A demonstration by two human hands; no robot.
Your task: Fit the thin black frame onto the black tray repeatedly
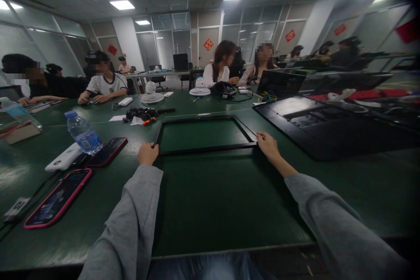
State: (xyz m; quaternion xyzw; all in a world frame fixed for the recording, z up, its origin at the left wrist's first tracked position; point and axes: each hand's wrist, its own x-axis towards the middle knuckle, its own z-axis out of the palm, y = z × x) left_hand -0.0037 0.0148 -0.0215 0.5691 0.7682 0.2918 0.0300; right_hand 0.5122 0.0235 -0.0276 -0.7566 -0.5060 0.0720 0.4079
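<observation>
A thin black rectangular frame (210, 149), like a monitor bezel, spans the space between my hands over the green table (223, 201). My left hand (148, 154) is closed around its near left corner. At the near right corner, my right hand (268, 145) pinches the frame's edge. Green tabletop shows through the frame's opening. To the right lies a large black panel (315, 127), apart from my right hand; it looks like a monitor's back cover.
Left of me are a water bottle (83, 133), a white power bank (64, 157), a red-edged phone (59, 199) and another phone (110, 152). Beyond the frame sit a black tangled bundle (141, 114) and small white fans (151, 94). Several people sit around the table.
</observation>
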